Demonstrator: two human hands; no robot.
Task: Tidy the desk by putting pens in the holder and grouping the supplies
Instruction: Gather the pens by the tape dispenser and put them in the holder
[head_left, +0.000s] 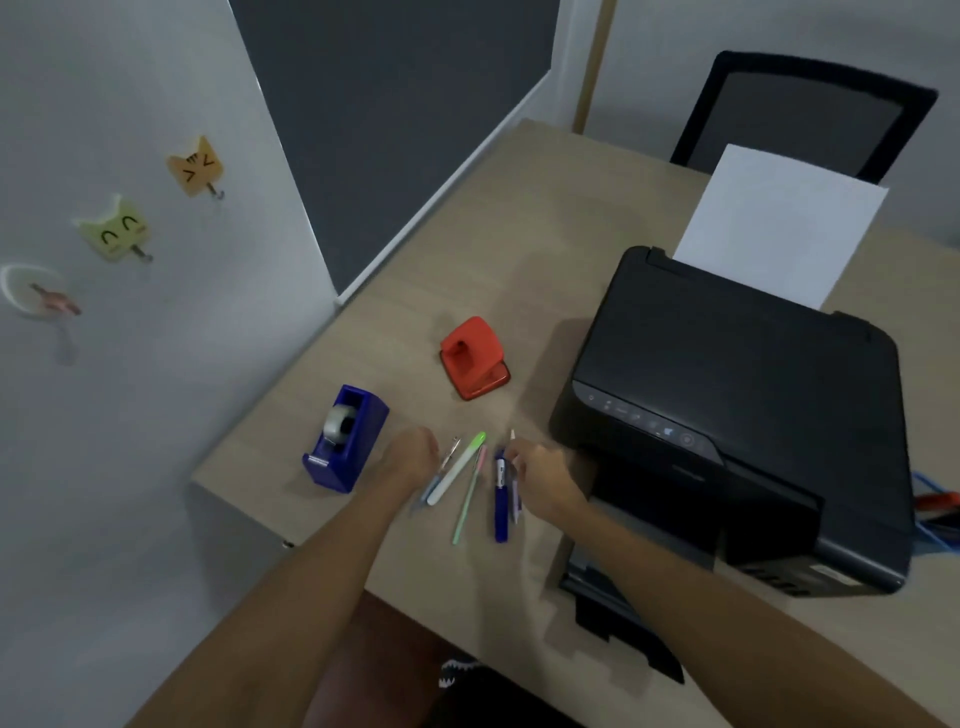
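Note:
Several pens lie side by side near the desk's front edge between my hands: a white highlighter with a green cap (457, 470), a thin green and pink pen (467, 501) and a dark blue pen (500, 501). My left hand (410, 460) rests with curled fingers against a clip pen (451, 453); whether it grips the pen is unclear. My right hand (540, 478) pinches a pale pen with a white tip (512, 434) lying beside the blue one. A blue tape dispenser (345, 439) stands left of my left hand. A red hole punch (472, 358) sits behind the pens. No pen holder is in view.
A black printer (727, 405) with white paper (779, 223) in its feed fills the desk's right side, close to my right hand. A black chair (810, 109) stands behind the wooden desk (519, 208). The wall with cat-shaped hooks (195, 166) borders the desk's left edge.

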